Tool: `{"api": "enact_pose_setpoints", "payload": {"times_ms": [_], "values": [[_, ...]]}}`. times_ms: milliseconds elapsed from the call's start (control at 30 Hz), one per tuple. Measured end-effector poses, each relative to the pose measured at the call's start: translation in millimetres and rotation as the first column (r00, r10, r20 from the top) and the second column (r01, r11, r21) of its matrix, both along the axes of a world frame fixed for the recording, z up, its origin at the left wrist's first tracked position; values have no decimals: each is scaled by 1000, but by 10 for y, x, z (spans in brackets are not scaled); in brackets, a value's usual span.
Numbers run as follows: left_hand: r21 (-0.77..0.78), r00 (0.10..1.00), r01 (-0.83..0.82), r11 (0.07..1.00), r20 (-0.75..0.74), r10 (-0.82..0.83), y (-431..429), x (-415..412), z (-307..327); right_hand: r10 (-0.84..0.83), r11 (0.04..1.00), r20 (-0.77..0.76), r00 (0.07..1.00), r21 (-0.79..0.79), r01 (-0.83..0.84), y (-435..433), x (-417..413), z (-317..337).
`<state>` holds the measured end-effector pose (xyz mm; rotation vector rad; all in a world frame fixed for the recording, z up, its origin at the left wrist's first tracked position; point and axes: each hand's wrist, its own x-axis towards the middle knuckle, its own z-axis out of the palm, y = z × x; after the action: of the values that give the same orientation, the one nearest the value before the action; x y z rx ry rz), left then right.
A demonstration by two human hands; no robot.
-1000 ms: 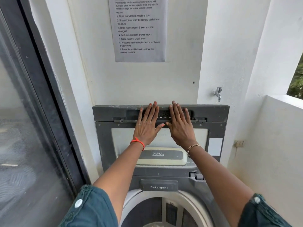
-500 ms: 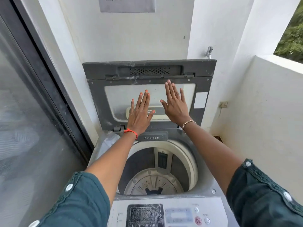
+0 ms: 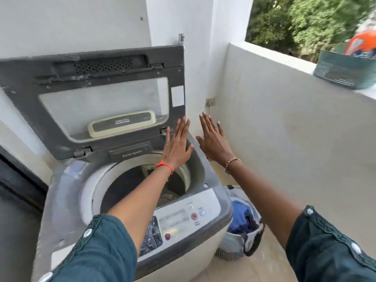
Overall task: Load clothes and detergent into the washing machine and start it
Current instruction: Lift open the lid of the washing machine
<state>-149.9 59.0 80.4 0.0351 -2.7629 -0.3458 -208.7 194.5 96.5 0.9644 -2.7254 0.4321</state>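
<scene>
The top-loading washing machine (image 3: 67, 200) stands with its grey lid (image 3: 61, 123) raised upright against the wall and its drum (image 3: 126, 186) showing dark inside. A drawer marked Detergent (image 3: 131, 153) sits at the drum's back rim. My left hand (image 3: 177, 143) hovers flat, fingers straight, over the machine's right rear corner and holds nothing. My right hand (image 3: 213, 139) is flat too, just right of the machine, holding nothing. A laundry basket (image 3: 234, 243) with blue and dark clothes (image 3: 240, 216) stands on the floor at the machine's right.
The control panel (image 3: 179, 222) with a red start button lies at the machine's front. On the balcony ledge (image 3: 270, 55) at upper right sits a teal basket (image 3: 345, 72) with an orange container (image 3: 364, 41) in it. A dark glass door (image 3: 18, 190) is at left.
Both hands have left the raised lid and moved right and down, off the machine's right rear corner. The view has swung right, bringing the laundry basket and the ledge into sight.
</scene>
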Motion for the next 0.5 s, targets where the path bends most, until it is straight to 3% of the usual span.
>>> {"api": "enact_pose_setpoints", "payload": {"times_ms": [300, 500], "values": [[-51, 958, 273, 961, 104, -266, 1166, -787, -307, -318, 942, 190, 929, -49, 333, 1604, -505, -527], [-70, 931, 290, 955, 252, -264, 1610, -1363, -864, -338, 937, 280, 898, 15, 348, 2268, -1002, -1204]]}}
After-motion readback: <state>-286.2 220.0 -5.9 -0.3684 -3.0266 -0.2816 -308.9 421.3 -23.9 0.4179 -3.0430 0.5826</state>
